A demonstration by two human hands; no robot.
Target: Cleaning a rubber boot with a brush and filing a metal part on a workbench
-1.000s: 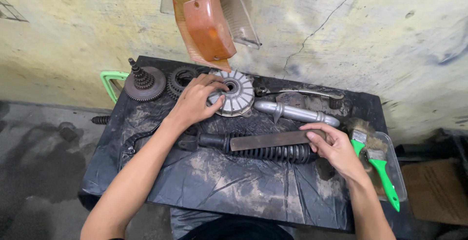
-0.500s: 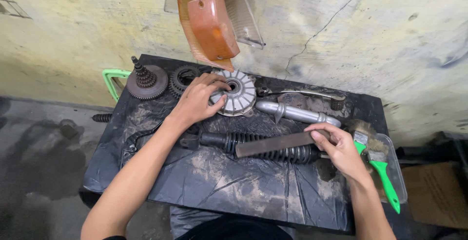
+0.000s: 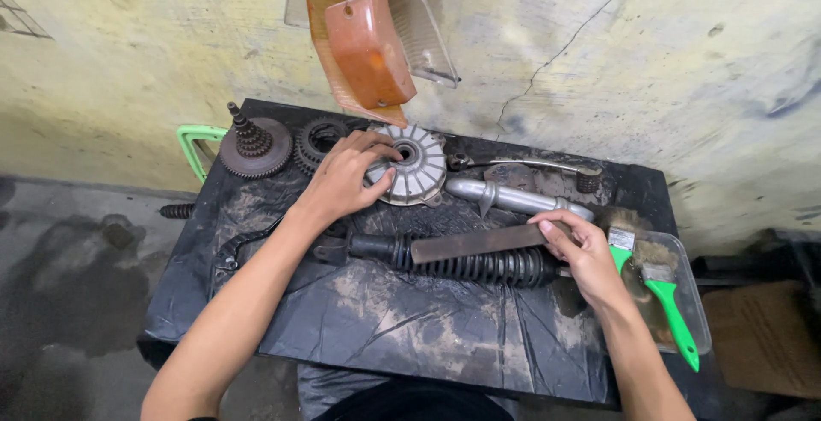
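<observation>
My left hand (image 3: 346, 178) rests on a round, ribbed grey metal hub (image 3: 413, 164) at the back of a table covered in black plastic sheet (image 3: 410, 335), fingers curled over its left rim. My right hand (image 3: 579, 246) grips one end of a long flat rusty metal file (image 3: 475, 242). The file lies across a black coiled shock absorber (image 3: 453, 260) that stretches left to right in the table's middle.
A toothed gear with a stepped shaft (image 3: 253, 145) and a dark ring gear (image 3: 321, 139) sit back left. A silver tube (image 3: 513, 197) and thin lever (image 3: 530, 165) lie behind. Green-handled brushes (image 3: 663, 297) rest in a clear tray at right. Orange and clear lamp lenses (image 3: 368, 36) hang on the wall.
The file in my right hand has shifted slightly along the shock absorber. My left hand stays on the hub.
</observation>
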